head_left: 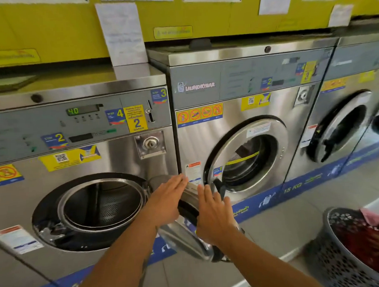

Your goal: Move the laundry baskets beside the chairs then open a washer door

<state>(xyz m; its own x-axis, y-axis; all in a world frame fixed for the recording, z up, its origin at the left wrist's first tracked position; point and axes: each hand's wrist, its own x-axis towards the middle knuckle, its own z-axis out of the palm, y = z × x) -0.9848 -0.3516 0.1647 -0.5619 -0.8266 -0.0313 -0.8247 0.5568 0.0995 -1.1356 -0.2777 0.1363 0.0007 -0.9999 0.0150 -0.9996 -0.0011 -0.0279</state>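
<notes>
Left hand (167, 199) and right hand (214, 217), fingers straight, touch washer door (183, 240).

On my feed I get two bare arms and nothing worn on them in view. The left hand (167, 196) and right hand (214, 217) are bare. The left forearm (132, 252) has a dark tattoo-like mark (144, 271) along its inner edge, too blurred for me to read. The right forearm (263, 254) is plain.
</notes>
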